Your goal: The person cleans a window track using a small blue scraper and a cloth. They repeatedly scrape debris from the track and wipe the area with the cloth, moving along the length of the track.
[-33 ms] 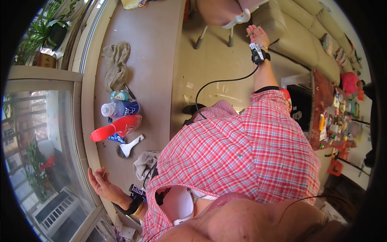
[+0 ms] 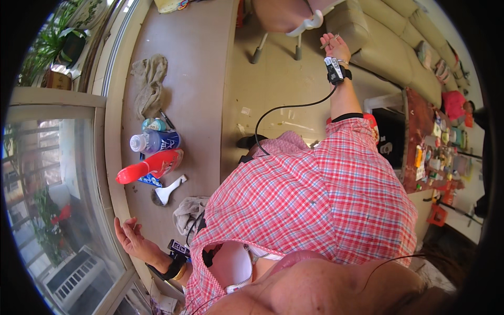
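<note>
My left hand (image 2: 131,237) is held up beside the window edge of the ledge, fingers apart and nothing seen in them. My right hand (image 2: 337,48) stretches far out over the floor, palm up. A thin brownish stick-like thing (image 2: 329,42) lies across its fingers; its kind is too small to make out. Nearest my left hand on the ledge are a white-handled brush (image 2: 170,190) with dark bristles and a crumpled grey cloth (image 2: 190,212). Beyond them lie a red bottle (image 2: 149,166) and a clear bottle (image 2: 156,141) with a white cap and blue label.
Another crumpled cloth (image 2: 150,86) lies farther along the ledge (image 2: 197,68). A chair (image 2: 281,16) and a beige sofa (image 2: 388,47) stand near my right hand. A black cable (image 2: 283,106) runs from my right wrist. A cluttered reddish table (image 2: 420,131) is at right.
The view has shifted very slightly, so the ledge and its things sit a touch farther left. Both hands keep their poses.
</note>
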`<state>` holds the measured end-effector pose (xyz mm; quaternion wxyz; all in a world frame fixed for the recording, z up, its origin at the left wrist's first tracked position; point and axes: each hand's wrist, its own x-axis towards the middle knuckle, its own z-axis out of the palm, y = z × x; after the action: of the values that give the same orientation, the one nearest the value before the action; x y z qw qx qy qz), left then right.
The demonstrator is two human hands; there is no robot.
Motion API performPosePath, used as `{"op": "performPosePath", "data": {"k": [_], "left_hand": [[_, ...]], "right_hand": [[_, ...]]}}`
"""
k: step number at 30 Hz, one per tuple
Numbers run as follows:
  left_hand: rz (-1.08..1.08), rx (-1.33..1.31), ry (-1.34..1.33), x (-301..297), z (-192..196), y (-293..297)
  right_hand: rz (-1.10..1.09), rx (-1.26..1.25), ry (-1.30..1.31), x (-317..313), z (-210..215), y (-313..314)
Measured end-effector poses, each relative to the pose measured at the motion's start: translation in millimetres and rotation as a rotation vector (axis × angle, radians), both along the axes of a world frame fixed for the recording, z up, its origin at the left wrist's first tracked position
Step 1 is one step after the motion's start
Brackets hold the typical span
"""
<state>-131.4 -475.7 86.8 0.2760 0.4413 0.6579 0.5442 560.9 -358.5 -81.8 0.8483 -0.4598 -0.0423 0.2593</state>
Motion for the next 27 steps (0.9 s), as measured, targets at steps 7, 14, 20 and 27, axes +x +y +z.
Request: {"op": "performPosePath", "data": {"k": [7, 14, 20, 27], "left_hand": [[-0.204, 0.023, 0.006, 27.8, 2.9, 7.3], [-0.223, -0.016, 0.089, 44.1, 15.2, 17.8], [-0.274, -0.025, 0.109, 80.3, 11.4, 30.8], [-0.325, -0.042, 0.152, 159.8, -3.7, 51.2]], "right_hand": [[-0.334, 0.038, 0.069, 29.3, 30.5, -84.0], [-0.511, 0.070, 0.015, 74.7, 32.1, -152.9], [-0.422, -0.267, 0.124, 111.9, -21.1, -199.6], [-0.524, -0.260, 0.237, 246.9, -103.3, -250.8]]}}
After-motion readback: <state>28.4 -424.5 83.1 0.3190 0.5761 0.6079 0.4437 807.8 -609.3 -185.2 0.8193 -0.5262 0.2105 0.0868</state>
